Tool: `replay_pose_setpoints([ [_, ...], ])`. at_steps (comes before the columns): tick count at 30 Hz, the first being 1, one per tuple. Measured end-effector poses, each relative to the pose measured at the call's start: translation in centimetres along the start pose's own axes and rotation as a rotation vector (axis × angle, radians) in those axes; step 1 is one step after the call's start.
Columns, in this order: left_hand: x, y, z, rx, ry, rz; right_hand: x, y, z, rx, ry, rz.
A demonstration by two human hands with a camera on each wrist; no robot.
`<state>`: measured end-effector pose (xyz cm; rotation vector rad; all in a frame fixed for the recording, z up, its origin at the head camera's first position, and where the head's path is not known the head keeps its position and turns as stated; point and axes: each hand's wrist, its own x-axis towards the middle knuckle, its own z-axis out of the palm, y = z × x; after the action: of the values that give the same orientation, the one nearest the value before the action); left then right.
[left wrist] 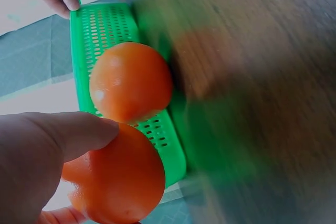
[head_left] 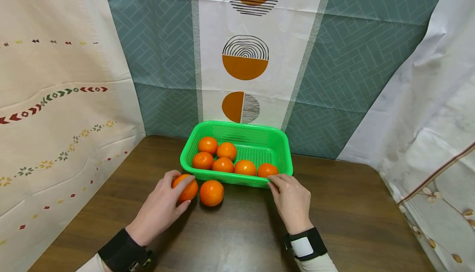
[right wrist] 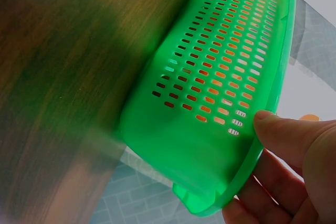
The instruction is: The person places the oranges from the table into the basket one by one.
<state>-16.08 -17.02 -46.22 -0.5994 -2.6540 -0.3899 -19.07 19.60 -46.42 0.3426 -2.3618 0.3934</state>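
Near the desk's far edge: a green basket [head_left: 276, 142] sits against the patterned backdrop, six oranges [head_left: 223, 165] lying inside it, mostly along its front wall.
Loose fruit: two more lie on the desk [head_left: 352, 214] just in front of the basket's front-left corner; the free orange [head_left: 211, 193] touches or nearly touches the held orange [head_left: 188, 190].
Left hand [head_left: 159, 210]: its grip is curled over the held orange from the left and above, thumb across the top; the left wrist view shows that thumb [left wrist: 68, 132] pressed on the peel.
Why so: a wrap from above suits a round, smooth fruit that would roll under a push.
Right hand [head_left: 291, 200]: its grip pinches the basket's front rim at the front-right corner, thumb on the perforated outer wall, fingers under or behind the lip, as the right wrist view shows.
Why so: judging by the hold, it steadies the light plastic basket so it cannot slide on the desk.
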Motion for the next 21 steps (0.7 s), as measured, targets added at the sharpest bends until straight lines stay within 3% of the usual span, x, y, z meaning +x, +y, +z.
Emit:
replay_pose_setpoints([
  [21, 0.9, 1.5, -1.8, -0.017, 0.073, 0.077, 0.0, 0.1, 0.0, -0.002, -0.009, 0.000],
])
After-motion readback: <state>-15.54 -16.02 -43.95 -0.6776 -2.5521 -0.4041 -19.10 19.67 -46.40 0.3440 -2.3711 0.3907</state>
